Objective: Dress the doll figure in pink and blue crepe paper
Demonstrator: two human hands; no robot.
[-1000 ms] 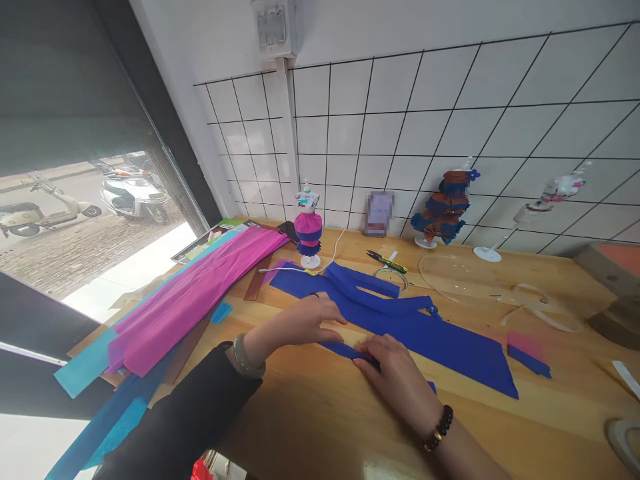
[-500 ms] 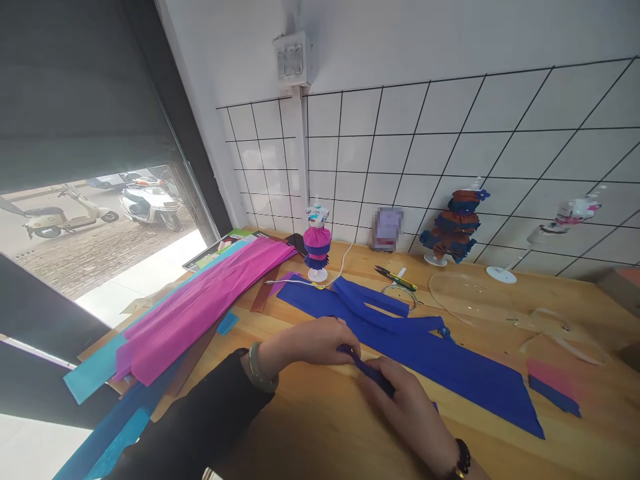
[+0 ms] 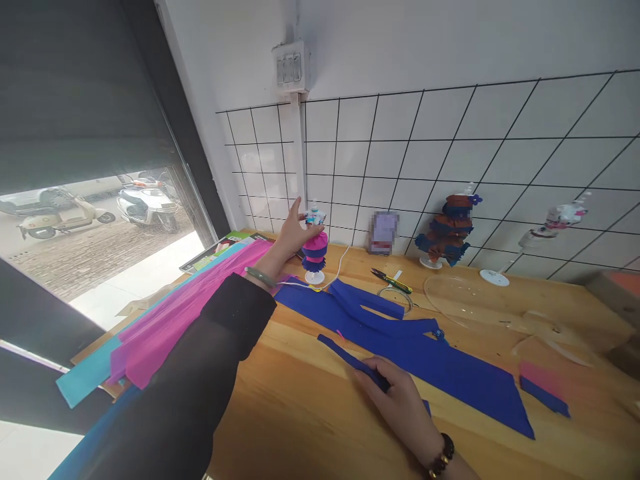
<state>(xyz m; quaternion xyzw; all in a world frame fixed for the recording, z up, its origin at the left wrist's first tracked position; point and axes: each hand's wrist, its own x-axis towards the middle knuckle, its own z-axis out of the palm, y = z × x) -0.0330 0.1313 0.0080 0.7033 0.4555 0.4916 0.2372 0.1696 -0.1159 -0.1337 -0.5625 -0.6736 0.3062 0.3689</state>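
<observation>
My left hand [image 3: 293, 233] reaches out to a small dress form [image 3: 315, 253] on a white round base. Its fingers are spread, the index pointing up, and the thumb lies across the form's upper part; I cannot tell whether it presses there. The form has a patterned white top and ruffled pink and blue bands. My right hand [image 3: 393, 390] is closed on a narrow folded blue strip [image 3: 345, 353], whose free end sticks out to the upper left above the table. Just beyond it lies a wide blue sheet [image 3: 430, 357] with cut pieces.
Pink sheets [image 3: 165, 320] and a light-blue one [image 3: 85, 380] are stacked at the left. A utility knife [image 3: 393, 281] and white cable [image 3: 343, 267] lie behind the blue sheet. Two more dress forms, one in brown and blue ruffles [image 3: 447, 230], one bare-skirted [image 3: 555, 227], stand near the wall.
My left hand has let go of the blue strip and moved up and away to the pink-and-blue dress form. My right hand still holds the strip, nearly in place.
</observation>
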